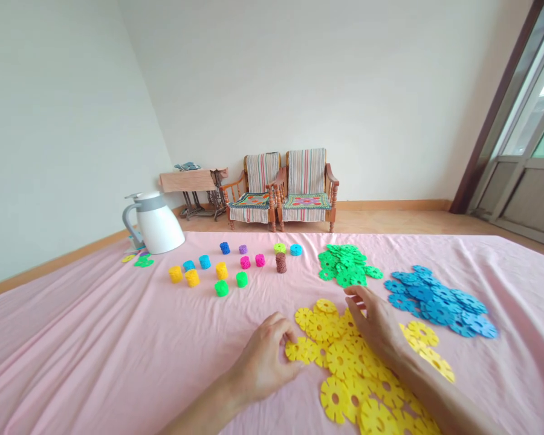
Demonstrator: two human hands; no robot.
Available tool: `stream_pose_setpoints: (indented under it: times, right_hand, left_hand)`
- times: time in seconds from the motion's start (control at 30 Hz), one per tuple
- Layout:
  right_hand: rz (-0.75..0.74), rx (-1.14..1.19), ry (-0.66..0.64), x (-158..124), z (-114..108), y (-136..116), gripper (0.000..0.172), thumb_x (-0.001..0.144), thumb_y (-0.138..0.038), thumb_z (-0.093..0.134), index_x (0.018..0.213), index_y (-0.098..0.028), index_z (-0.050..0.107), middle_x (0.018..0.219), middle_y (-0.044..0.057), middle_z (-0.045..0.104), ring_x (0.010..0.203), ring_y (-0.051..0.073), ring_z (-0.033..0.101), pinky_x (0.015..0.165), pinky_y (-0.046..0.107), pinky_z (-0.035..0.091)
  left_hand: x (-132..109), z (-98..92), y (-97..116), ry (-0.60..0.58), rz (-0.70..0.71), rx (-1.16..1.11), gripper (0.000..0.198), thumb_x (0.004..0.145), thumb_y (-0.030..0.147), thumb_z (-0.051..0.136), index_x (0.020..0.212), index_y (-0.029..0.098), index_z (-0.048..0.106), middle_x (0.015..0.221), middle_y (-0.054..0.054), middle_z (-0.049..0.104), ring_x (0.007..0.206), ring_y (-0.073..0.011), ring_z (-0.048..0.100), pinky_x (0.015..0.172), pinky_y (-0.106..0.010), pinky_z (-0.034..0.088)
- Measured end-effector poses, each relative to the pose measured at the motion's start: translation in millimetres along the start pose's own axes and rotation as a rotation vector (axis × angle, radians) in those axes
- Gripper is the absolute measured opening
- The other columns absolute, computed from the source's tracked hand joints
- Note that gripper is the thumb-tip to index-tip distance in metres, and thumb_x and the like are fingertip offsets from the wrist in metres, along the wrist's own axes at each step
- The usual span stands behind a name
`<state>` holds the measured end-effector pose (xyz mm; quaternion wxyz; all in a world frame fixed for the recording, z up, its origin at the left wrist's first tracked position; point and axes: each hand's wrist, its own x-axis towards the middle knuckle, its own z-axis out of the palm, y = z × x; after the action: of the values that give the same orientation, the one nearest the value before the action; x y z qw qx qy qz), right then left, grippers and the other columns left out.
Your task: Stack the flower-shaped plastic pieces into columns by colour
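A spread heap of flat yellow slotted discs [342, 357], flower-shaped with centre holes, lies on the pink cloth before me. My left hand [269, 356] is at the heap's left edge, its bent fingers and thumb closed about the rim of a yellow disc [297, 349]. Over the upper right of the heap, my right hand [378, 323] has its fingers bent and apart from the thumb. I see nothing held in it. Beyond that hand is a heap of green discs [344, 264], with a heap of blue discs [439, 302] to the right.
Short disc stacks stand left of centre, among them a yellow stack [192, 278], a green stack [221, 288] and a brown stack [281, 263]. A white jug [158, 223] stands at the far left by a few loose discs [144, 260]. Two armchairs [306, 181] are beyond the pink cloth [131, 338].
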<state>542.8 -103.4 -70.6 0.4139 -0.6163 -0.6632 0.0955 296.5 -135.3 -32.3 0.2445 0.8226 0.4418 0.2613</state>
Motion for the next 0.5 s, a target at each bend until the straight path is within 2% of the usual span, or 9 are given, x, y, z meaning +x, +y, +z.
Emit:
stream_pose_setpoints:
  times: [0.07, 0.2, 0.3, 0.5]
  right_hand:
    - [0.005, -0.017, 0.0, -0.4, -0.7, -0.3, 0.028, 0.086, -0.032, 0.037, 0.095, -0.018, 0.059, 0.089, 0.007, 0.067, 0.072, 0.017, 0.065, 0.065, 0.028, 0.051]
    - [0.011, -0.032, -0.001, -0.3, -1.2, -1.2, 0.028, 0.085, -0.033, 0.038, 0.095, -0.017, 0.059, 0.089, 0.008, 0.067, 0.073, 0.018, 0.064, 0.066, 0.029, 0.05]
    - [0.009, -0.027, -0.01, -0.4, -1.0, -1.1, 0.028, 0.085, -0.033, 0.038, 0.094, -0.017, 0.059, 0.089, 0.008, 0.067, 0.074, 0.018, 0.064, 0.066, 0.029, 0.05]
    - [0.021, -0.042, -0.027, -2.5, -0.7, 1.4, 0.028, 0.085, -0.034, 0.037, 0.096, -0.019, 0.059, 0.089, 0.007, 0.067, 0.077, 0.019, 0.065, 0.067, 0.031, 0.049]
  left_hand:
    - [-0.9, -0.3, -0.4, 0.009, -0.004, -0.005, 0.025, 0.06, 0.006, 0.069, 0.078, 0.018, 0.055, 0.083, 0.0, 0.055, 0.076, -0.0153, 0.051, 0.068, -0.025, 0.042]
    - [-1.4, -4.1, 0.5, 0.005, -0.032, -0.021, 0.035, 0.062, 0.013, 0.073, 0.093, 0.019, 0.06, 0.091, -0.001, 0.055, 0.079, -0.0165, 0.051, 0.072, -0.027, 0.043]
    - [-0.9, -5.3, -0.4, -0.002, -0.046, 0.007, 0.03, 0.062, 0.018, 0.075, 0.089, 0.02, 0.062, 0.089, -0.001, 0.055, 0.08, -0.0175, 0.052, 0.074, -0.029, 0.042]
    - [-0.9, -3.7, -1.6, 0.017, -0.02, 0.034, 0.023, 0.06, 0.015, 0.072, 0.079, 0.018, 0.058, 0.084, -0.001, 0.055, 0.078, -0.0168, 0.053, 0.069, -0.026, 0.042]
